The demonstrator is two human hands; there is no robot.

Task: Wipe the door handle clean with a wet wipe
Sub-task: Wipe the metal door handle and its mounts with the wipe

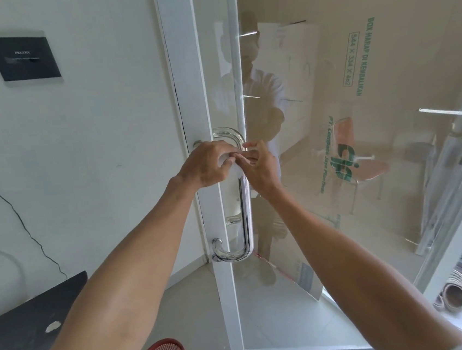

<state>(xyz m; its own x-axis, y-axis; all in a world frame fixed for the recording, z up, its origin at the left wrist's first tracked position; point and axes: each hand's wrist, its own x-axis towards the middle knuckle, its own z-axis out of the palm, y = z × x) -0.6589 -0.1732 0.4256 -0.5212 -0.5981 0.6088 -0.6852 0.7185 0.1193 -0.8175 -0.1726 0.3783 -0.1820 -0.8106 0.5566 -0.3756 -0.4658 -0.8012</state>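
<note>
Two hands bunch the wet wipe (235,170) high on the chrome door handle (245,207): left hand (208,163) curled over it, right hand (260,167) pinching its edge. I fear it could slip off the slick bar.

Bright daylight came from right of your right hand (260,169); door glass (371,217) there showed reflections; frame edges bowed.

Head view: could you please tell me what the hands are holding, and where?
The left hand and right hand pinch a white wet wipe against the upper bar of the curved chrome door handle.
</note>
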